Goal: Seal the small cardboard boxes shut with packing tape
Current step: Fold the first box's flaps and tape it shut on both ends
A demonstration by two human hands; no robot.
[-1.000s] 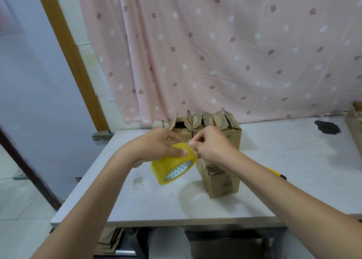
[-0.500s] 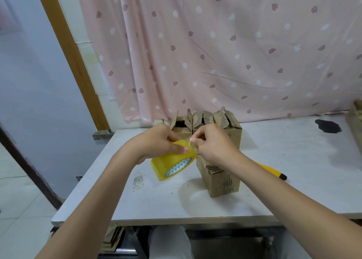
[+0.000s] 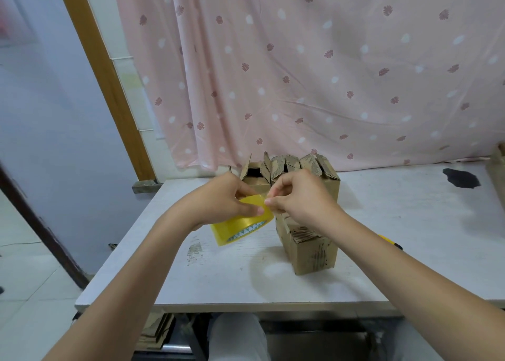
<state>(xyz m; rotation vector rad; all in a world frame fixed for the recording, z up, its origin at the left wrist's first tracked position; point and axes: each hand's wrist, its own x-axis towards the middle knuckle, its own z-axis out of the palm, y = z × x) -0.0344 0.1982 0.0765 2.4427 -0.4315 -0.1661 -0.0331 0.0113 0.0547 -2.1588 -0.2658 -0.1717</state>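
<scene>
My left hand (image 3: 224, 199) grips a yellow roll of packing tape (image 3: 240, 225) above the white table (image 3: 218, 278). My right hand (image 3: 297, 199) pinches at the roll's top edge with thumb and forefinger, where the tape end is too small to make out. Right below that hand stands a small cardboard box (image 3: 311, 248), its top hidden by the hand. Behind it stands a row of small cardboard boxes (image 3: 289, 169) with their flaps up.
A yellow-handled tool (image 3: 390, 241) lies on the table behind my right forearm. A dark stain (image 3: 461, 177) marks the table's far right. A larger cardboard box (image 3: 498, 169) stands at the right edge. A pink curtain (image 3: 300, 73) hangs behind.
Both hands and the roll have risen slightly and tilted. My right fingers keep picking at the roll's edge. The boxes have not moved.
</scene>
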